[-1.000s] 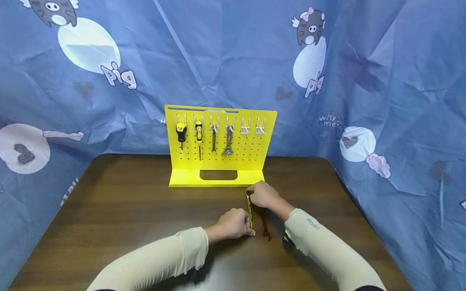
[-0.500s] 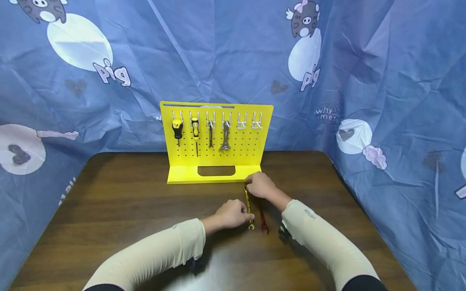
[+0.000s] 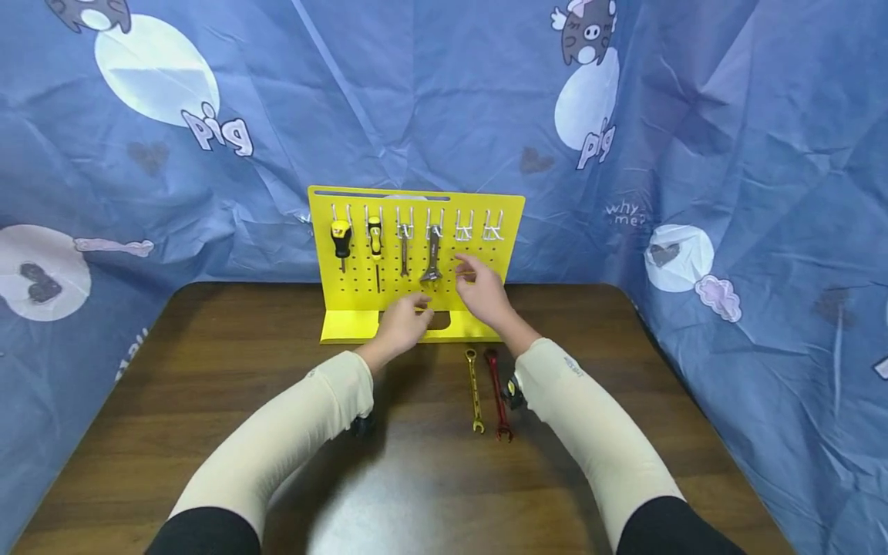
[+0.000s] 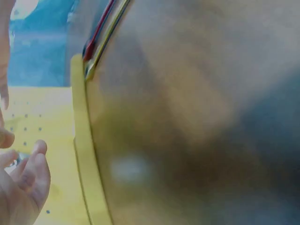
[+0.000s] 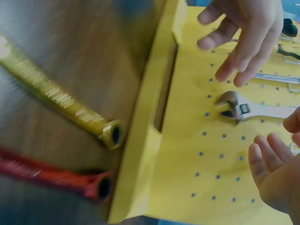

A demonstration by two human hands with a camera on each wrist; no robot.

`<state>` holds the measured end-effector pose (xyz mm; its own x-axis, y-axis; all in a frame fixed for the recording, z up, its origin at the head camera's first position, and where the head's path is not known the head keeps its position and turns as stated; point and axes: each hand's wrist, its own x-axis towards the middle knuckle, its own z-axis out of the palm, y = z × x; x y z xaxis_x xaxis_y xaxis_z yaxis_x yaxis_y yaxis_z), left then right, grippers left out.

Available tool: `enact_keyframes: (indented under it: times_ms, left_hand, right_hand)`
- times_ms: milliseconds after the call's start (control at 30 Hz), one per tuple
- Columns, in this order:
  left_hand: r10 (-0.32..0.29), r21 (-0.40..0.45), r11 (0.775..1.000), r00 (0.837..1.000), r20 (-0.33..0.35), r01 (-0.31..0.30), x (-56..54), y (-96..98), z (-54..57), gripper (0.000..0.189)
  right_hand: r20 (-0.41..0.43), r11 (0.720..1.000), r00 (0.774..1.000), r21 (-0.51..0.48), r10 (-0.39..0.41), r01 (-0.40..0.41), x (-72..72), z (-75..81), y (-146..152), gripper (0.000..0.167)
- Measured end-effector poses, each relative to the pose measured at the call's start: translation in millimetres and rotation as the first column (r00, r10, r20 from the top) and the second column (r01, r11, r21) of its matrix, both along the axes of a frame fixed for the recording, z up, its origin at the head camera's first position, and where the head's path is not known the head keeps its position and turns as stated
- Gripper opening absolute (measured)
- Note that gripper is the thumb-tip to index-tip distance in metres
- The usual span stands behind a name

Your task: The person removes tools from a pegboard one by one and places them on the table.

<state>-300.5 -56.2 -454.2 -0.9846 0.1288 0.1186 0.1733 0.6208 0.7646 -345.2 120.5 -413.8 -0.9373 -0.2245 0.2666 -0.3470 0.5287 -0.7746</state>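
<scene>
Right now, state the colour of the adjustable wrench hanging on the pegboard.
Silver-grey; the adjustable wrench shows best in the right wrist view.

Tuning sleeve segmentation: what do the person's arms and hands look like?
Left hand and right hand are bare. Cream, close-fitting fabric sleeves cover the forearms, with small dark lettering, unreadable, near the right cuff. Black cloth shows beyond them. Small dark devices show by both cuffs.

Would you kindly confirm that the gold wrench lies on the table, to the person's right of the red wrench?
Not quite: in the head view, the gold wrench lies on the table, to the person's left of the red wrench.
</scene>
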Motion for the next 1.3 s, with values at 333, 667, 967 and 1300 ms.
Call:
enact_keyframes:
  times_ms: [333, 667, 967, 1300]
  left_hand:
    - [0.207, -0.002, 0.978, 0.978, -0.017, -0.207, -28.1, 5.0, 6.8, 0.044]
    - [0.213, -0.034, 0.976, 0.977, -0.018, -0.214, -30.6, 8.7, 0.0, 0.04]
    - [0.211, -0.023, 0.977, 0.977, -0.016, -0.212, -36.6, 6.2, -1.9, 0.034]
    - [0.217, -0.01, 0.976, 0.976, -0.025, -0.218, -38.6, 2.1, 0.2, 0.033]
  right_hand:
    - [-0.112, 1.0, 0.993, 0.016, 0.026, -0.025, -18.6, 25.8, -28, 0.07]
    - [-0.119, 0.997, 0.993, 0.071, -0.003, 0.012, -22.0, 24.6, -34, 0.064]
    - [-0.126, 0.998, 0.99, 0.023, -0.054, 0.058, -24.9, 26.6, -38, 0.055]
    - [-0.154, 0.997, 0.985, -0.048, -0.072, 0.066, -26.5, 22.0, -43, 0.046]
